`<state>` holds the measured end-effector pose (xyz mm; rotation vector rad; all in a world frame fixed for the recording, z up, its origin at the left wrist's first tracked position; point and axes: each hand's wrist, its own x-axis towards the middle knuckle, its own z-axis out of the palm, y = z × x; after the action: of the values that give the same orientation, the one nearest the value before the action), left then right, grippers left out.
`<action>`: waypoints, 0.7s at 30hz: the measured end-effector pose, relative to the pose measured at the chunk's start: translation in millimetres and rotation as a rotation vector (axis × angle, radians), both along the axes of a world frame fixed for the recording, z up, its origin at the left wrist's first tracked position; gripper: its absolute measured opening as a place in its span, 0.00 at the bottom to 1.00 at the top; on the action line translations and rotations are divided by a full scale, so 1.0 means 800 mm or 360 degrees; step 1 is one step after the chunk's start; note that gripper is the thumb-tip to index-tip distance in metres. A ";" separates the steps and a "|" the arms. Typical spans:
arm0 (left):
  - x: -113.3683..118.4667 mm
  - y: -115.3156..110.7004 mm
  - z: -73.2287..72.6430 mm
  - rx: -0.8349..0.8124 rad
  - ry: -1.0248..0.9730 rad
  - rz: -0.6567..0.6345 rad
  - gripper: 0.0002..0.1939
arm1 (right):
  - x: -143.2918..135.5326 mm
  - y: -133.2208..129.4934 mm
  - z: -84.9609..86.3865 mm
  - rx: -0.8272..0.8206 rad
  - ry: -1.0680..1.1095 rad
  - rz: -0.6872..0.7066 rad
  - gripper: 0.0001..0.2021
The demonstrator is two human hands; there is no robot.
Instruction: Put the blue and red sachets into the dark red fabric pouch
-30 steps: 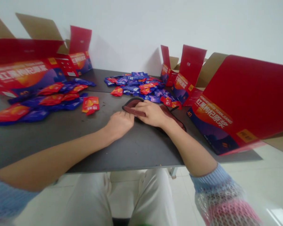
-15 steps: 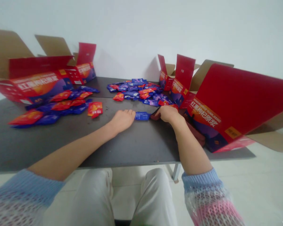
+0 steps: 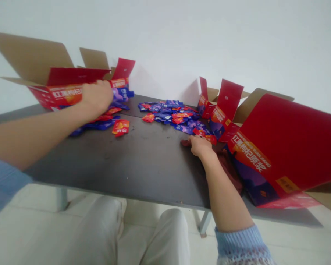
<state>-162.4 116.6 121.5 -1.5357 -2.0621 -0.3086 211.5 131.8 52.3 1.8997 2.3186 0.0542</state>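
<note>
My left hand (image 3: pixel 97 96) is closed around a blue sachet (image 3: pixel 121 94), whose capped end sticks out to the right. It hangs above the rows of red and blue sachets (image 3: pixel 99 126), in front of the big box at the left. My right hand (image 3: pixel 200 145) is closed on a dark brown cloth (image 3: pixel 227 167) that lies on the table. A single red sachet (image 3: pixel 120 127) rests flat between the rows and the mixed sachet pile (image 3: pixel 168 112).
An open red carton (image 3: pixel 68 94) stands at the left, with a smaller one (image 3: pixel 120 81) behind it. Three more open cartons line the right side, the largest one (image 3: pixel 276 154) nearest me. The grey table (image 3: pixel 143 169) backs onto a white wall.
My left hand has lifted the blue sachet off the table and carried it left, over the rows. My right hand stays by the brown cloth. The whole view has shifted slightly.
</note>
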 end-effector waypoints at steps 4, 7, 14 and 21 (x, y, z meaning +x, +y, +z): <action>-0.062 0.021 0.016 0.0159 -0.0081 0.0184 0.27 | 0.001 0.001 0.000 0.0018 0.0023 0.0002 0.22; -0.095 0.028 -0.016 0.0059 -0.0106 0.0273 0.33 | -0.001 -0.002 -0.001 0.0041 0.0068 -0.0028 0.21; -0.124 0.027 -0.075 -0.0526 0.0161 0.0326 0.31 | -0.006 -0.005 -0.003 0.0068 0.0069 -0.0068 0.21; -0.070 0.058 -0.038 -0.0494 0.0115 0.0189 0.34 | -0.003 0.001 -0.003 0.0017 0.0064 -0.0061 0.22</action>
<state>-218.3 162.8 90.7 -1.5618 -2.2100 0.1162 209.0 132.5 50.0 1.9675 2.3111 0.0245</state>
